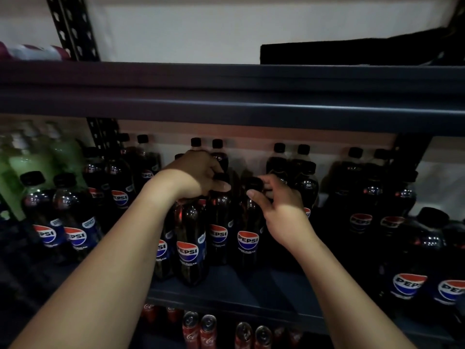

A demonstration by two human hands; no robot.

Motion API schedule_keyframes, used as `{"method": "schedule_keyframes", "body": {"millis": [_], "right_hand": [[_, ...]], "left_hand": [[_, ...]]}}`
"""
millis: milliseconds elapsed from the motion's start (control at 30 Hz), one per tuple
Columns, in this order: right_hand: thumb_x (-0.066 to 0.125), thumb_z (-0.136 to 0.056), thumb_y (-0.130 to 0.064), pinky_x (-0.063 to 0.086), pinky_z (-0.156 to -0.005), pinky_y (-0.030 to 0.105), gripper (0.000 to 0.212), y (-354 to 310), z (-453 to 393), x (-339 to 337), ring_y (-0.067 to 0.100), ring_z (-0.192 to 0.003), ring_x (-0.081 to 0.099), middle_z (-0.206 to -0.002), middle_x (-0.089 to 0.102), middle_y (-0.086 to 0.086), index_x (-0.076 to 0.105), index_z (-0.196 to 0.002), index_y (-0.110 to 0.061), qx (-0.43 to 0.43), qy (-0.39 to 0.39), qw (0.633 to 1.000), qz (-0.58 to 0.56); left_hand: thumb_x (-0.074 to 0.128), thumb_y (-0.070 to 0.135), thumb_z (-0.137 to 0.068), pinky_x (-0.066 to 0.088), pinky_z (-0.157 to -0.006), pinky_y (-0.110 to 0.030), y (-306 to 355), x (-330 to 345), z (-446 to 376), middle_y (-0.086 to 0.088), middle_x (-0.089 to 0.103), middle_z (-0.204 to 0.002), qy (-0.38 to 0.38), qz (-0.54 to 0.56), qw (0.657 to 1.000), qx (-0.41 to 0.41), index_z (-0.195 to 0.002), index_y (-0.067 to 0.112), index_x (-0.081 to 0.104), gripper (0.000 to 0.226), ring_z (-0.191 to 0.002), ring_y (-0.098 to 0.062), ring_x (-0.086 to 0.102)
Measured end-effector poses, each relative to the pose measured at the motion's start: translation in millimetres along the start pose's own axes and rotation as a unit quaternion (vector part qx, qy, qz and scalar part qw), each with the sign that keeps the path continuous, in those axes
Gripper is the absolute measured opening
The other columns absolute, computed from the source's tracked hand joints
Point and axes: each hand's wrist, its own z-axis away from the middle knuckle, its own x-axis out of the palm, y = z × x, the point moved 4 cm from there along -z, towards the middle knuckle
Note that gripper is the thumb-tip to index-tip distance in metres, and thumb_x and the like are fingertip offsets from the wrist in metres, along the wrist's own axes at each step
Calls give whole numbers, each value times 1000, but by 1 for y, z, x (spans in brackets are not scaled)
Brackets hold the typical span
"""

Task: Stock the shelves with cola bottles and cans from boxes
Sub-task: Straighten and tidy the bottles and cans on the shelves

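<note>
Bottles of Pepsi fill the middle shelf (226, 290). My left hand (198, 172) curls its grip over one bottle's top (191, 238); just right of it, my right hand (276, 205) pinches a neighbouring bottle's cap (253, 183). Below that shelf stand red cans (198, 328).

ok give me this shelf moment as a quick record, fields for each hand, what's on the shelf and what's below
left hand: left hand grips the top of a front pepsi bottle
right hand: right hand pinches the black cap of the next pepsi bottle
middle shelf: shelf holds upright pepsi bottles in rows
far left: green bottles
below: red cans, tops showing
lighting: dim
</note>
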Motion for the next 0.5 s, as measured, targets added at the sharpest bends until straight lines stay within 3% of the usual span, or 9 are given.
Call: {"method": "schedule_keyframes", "body": {"millis": [233,433,500], "right_hand": [[66,-97,-27,55,-90,33,37,13,8,-26,16,-101,66,-116,67,3,59,-132,-14,14,20,1000,7],[68,-96,-25,48,-78,12,32,24,19,-57,-6,-92,60,-104,64,-13,61,-126,-17,32,25,999,-2],[68,-96,-24,46,-74,4,30,25,24,-67,-13,-88,60,-103,64,-16,61,-125,-19,37,21,999,-3]], "left_hand": [[83,43,-81,55,-82,-32,25,16,-8,0,69,-108,-6,10,1000,19,-119,16,67,49,-84,-16,70],[84,42,-82,56,-81,-31,46,35,-10,0,71,-108,-32,50,997,40,-121,16,68,50,-80,-18,74],[85,44,-80,57,-89,-35,50,40,-8,1,71,-108,-29,57,997,48,-122,18,70,51,-86,-15,71]]}}
